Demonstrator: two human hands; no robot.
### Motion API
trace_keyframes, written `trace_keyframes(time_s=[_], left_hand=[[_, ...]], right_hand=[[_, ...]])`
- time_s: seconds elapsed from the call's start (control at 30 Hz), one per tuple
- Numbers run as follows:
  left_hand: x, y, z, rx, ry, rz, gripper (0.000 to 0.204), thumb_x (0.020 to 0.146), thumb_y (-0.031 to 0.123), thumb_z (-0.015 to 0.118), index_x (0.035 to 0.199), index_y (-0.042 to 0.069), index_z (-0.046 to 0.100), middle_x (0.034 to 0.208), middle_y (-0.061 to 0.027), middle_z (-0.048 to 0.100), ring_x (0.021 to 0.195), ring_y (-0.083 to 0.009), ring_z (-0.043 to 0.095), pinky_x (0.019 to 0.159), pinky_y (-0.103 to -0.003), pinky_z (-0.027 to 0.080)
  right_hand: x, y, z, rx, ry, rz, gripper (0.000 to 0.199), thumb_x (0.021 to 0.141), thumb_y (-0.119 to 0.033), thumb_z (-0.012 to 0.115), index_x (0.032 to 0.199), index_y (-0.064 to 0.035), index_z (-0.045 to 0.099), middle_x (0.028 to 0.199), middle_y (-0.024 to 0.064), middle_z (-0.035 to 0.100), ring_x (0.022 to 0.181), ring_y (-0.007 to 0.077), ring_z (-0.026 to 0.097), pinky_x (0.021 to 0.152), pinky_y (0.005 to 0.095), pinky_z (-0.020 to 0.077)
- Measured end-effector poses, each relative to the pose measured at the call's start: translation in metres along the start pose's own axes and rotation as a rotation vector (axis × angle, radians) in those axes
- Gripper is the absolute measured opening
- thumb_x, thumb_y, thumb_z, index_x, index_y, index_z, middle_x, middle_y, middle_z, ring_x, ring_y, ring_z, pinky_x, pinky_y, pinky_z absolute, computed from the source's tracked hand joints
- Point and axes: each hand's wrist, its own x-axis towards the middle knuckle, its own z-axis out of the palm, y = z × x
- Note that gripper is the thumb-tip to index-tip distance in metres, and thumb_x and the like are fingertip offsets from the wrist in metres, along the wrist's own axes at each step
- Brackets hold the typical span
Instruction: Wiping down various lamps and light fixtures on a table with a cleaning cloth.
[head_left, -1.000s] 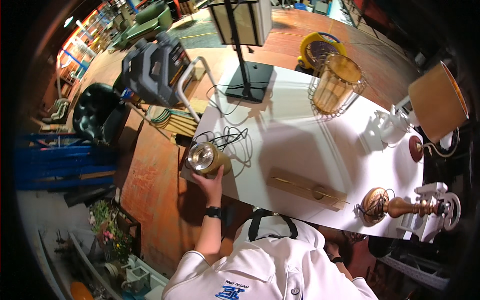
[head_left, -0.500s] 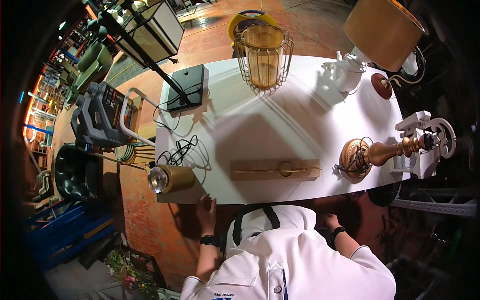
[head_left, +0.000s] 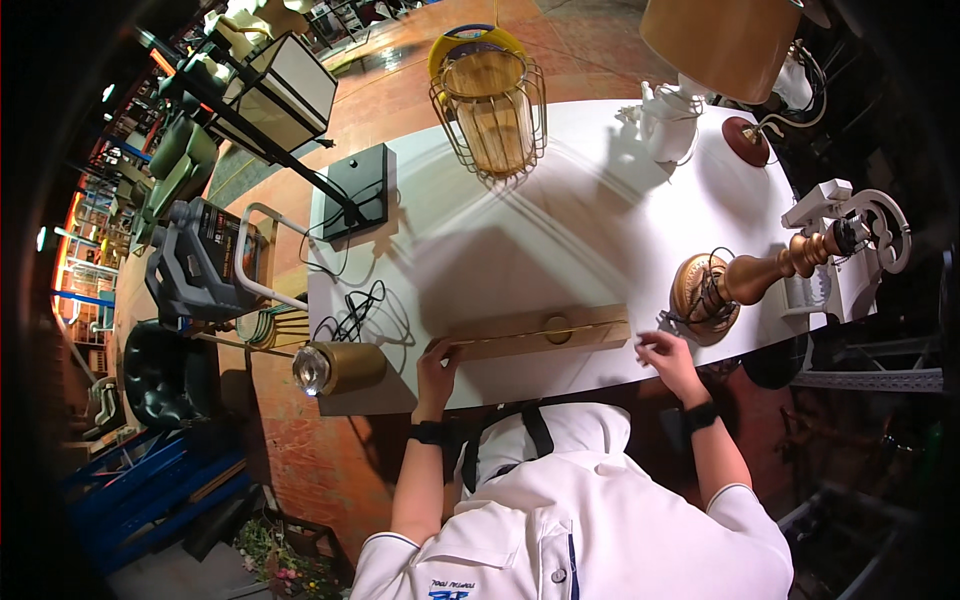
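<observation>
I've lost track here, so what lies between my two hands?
In the head view, a flat brown board bearing a thin rod and a round piece lies between them.

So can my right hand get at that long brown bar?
Probably yes: the right hand is near the right end of the long brown bar, with nothing visible between them.

Room is running across the white tabletop (head_left: 590, 235) beyond the board (head_left: 530, 345), while a gold cylinder (head_left: 358, 367) and cord (head_left: 352, 315) are crowding the left, a lamp base (head_left: 755, 280) the right, and a wire lantern (head_left: 497, 130) the far edge.
</observation>
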Motion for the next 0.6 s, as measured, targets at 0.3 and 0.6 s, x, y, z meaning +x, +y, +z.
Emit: trace_keyframes(time_s=[0.3, 0.6], left_hand=[[0.000, -0.001, -0.002, 0.082, 0.026, -0.049, 0.020, 0.078, 0.007, 0.062, 0.094, -0.003, 0.062, 0.082, -0.0173, 0.065, 0.076, -0.0246, 0.064, 0.067, -0.031, 0.048], [0.004, -0.009, -0.007, -0.074, 0.032, -0.265, 0.018, 0.079, 0.007, 0.061, 0.093, -0.004, 0.065, 0.071, -0.0108, 0.066, 0.066, -0.0151, 0.063, 0.063, -0.027, 0.048]], right_hand=[[0.035, 0.008, 0.036, -0.391, 0.233, -0.266, 0.017, 0.075, -0.005, 0.065, 0.090, 0.0017, 0.065, 0.082, 0.0122, 0.062, 0.072, 0.0218, 0.061, 0.066, 0.0261, 0.0473], [0.043, 0.007, 0.048, -0.331, 0.214, -0.303, 0.014, 0.075, -0.001, 0.062, 0.088, 0.0024, 0.066, 0.080, 0.0109, 0.064, 0.070, 0.0178, 0.063, 0.064, 0.0256, 0.0479]])
